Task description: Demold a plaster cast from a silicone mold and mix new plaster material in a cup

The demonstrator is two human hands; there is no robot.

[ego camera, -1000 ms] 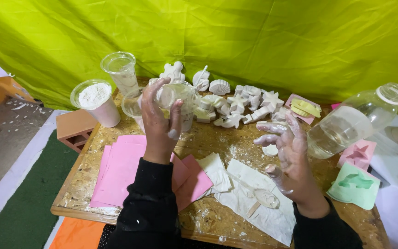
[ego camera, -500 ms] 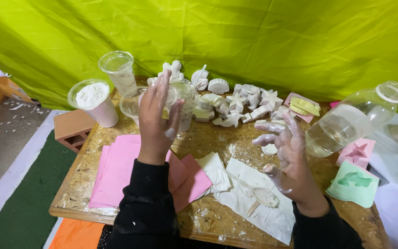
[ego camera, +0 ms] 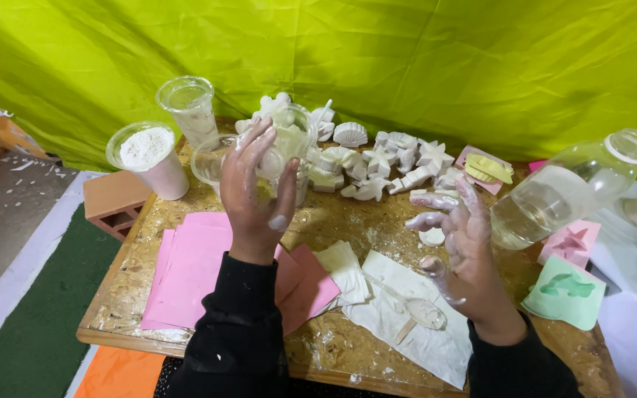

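Head view: left hand is raised above the desk, grip closed around a clear plastic cup with white plaster residue. Fingers wrap the near side, thumb on the right wall; cup held roughly upright, its long axis tilted slightly away from the wearer. Contents unclear through the smeared wall.

Right hand grips nothing: fingers spread and half curled, coated in white plaster, hovering over the desk to the right of the cup and well apart from it. So the cup lies left and further out from the right hand; the left hand is the only one on it.

Directly beyond the cup: a cluster of white plaster casts, shells and stars. Left of it: an empty clear plastic cup, a cup filled with white powder, and a shallow clear bowl just beside the left hand.

Below the left forearm: a stack of pink foam sheets. Below the right hand: white paper sheets with a clear plastic spoon lying on them.

Right of the right hand: a clear plastic bottle of water lying tilted, near but not touching. Further right: a pink star mould and a green mould.
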